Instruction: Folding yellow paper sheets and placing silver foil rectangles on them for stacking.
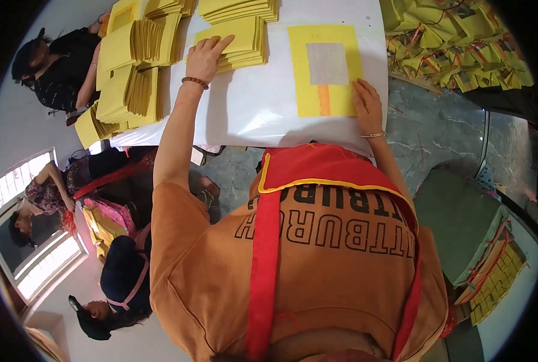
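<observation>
My left hand rests on a stack of folded yellow paper, its fingers spread over the stack's left side and its thumb hidden. To the right lies a flat yellow sheet with a silver-grey square and an orange strip below that square. At the sheet's right edge is my right hand, fingers stretched out and touching the paper's border. Neither hand visibly lifts anything.
More yellow paper stacks crowd the left of the white-covered table. Bundled yellow papers with red ties lie beyond its right side. A green-covered block stands at the right. One person sits at the table's left; others are behind.
</observation>
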A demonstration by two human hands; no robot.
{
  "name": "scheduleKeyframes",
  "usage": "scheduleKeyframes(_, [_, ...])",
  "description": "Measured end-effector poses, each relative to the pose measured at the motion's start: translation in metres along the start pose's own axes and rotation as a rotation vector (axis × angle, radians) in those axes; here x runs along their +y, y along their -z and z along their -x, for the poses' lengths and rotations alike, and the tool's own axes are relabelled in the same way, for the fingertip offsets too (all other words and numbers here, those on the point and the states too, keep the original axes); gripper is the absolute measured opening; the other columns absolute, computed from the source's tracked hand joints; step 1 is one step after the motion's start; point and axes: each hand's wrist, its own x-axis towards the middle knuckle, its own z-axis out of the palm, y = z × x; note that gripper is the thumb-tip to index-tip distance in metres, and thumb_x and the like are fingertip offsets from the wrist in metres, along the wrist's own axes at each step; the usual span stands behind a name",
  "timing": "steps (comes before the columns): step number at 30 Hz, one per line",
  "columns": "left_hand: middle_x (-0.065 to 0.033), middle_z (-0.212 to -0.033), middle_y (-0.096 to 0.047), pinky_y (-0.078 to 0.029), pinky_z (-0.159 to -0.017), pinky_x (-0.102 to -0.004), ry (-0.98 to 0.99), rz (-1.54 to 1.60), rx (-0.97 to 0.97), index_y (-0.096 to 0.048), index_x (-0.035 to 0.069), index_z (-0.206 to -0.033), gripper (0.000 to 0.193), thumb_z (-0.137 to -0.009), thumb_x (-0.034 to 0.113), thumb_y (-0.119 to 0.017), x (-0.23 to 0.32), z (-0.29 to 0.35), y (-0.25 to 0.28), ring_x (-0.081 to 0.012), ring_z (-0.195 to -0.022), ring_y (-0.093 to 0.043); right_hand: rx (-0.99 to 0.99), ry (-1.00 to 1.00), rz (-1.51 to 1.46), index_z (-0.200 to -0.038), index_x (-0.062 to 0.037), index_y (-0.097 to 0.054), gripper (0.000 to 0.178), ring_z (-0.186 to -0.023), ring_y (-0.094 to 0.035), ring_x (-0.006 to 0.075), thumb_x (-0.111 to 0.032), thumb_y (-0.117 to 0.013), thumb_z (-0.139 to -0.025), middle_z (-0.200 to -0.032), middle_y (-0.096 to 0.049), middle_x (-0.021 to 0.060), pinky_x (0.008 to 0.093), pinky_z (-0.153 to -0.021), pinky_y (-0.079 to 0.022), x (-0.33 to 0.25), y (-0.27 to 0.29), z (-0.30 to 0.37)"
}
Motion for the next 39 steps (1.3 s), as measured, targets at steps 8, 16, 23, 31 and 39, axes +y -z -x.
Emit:
scheduleKeyframes(8, [-0.0107, -0.125, -0.044, -0.030, -0.094, -0.0444, 0.061, 0.294, -0.088, -0.044, 0.025, -0.130, 0.050, -0.081, 0.029, -0.052, -0.015, 0.010, -0.022, -0.0286, -0.115, -0.040, 0.021, 0.076, 0.073, -0.100, -0.0049, -0.063, 0.023, -0.099, -0.054, 0.0304, -0.015, -0.058, -0.080, -0.113, -0.056, 0.0137, 0.0379, -0.084, -0.043, 0.001, -0.005, 0.002])
scheduleKeyframes(16, [-0.0160, -0.135, -0.032, -0.020, -0.100, -0.0487, 0.102, 0.100, -0.040, -0.034, 0.021, -0.136, 0.079, -0.070, 0.051, -0.065, 0.014, 0.020, -0.032, -0.0358, -0.123, -0.028, 0.041, 0.099, 0.071, -0.101, -0.0061, -0.063, 0.025, -0.099, -0.054, 0.0305, -0.015, -0.060, -0.078, -0.112, -0.056, 0.0127, 0.0388, -0.084, -0.043, 0.002, -0.007, 0.001])
scheduleKeyframes(23, [-0.0150, -0.135, -0.032, -0.027, -0.099, -0.0479, 0.025, 0.056, -0.160, -0.027, 0.023, -0.138, 0.080, -0.071, 0.040, -0.068, 0.003, 0.014, -0.026, -0.0350, -0.122, -0.031, 0.088, 0.112, 0.066, -0.104, -0.0079, -0.062, 0.027, -0.099, -0.054, 0.0312, -0.016, -0.062, -0.078, -0.112, -0.056, 0.0129, 0.0392, -0.087, -0.042, -0.001, -0.003, 0.001])
scheduleKeyframes(31, [-0.0130, -0.139, -0.029, -0.029, -0.100, -0.0473, 0.051, -0.011, -0.252, -0.023, 0.025, -0.140, 0.088, -0.067, 0.030, -0.073, 0.008, 0.009, 0.003, -0.0332, -0.125, -0.031, 0.008, 0.292, 0.152, -0.104, -0.0102, -0.062, 0.028, -0.106, -0.051, 0.0311, -0.018, -0.064, -0.077, -0.110, -0.058, 0.0096, 0.0403, -0.090, -0.039, -0.001, 0.021, -0.013])
scheduleKeyframes(39, [-0.0152, -0.109, -0.055, -0.041, -0.081, -0.0427, -0.199, 0.489, 0.131, -0.052, 0.008, -0.119, 0.048, -0.073, 0.016, -0.063, 0.116, 0.011, 0.032, -0.0340, -0.097, -0.050, -0.246, 0.286, 0.230, -0.098, -0.0147, -0.064, 0.022, -0.107, -0.051, 0.0215, -0.023, -0.062, -0.077, -0.106, -0.059, 0.0002, 0.0376, -0.087, -0.037, 0.017, 0.019, -0.011])
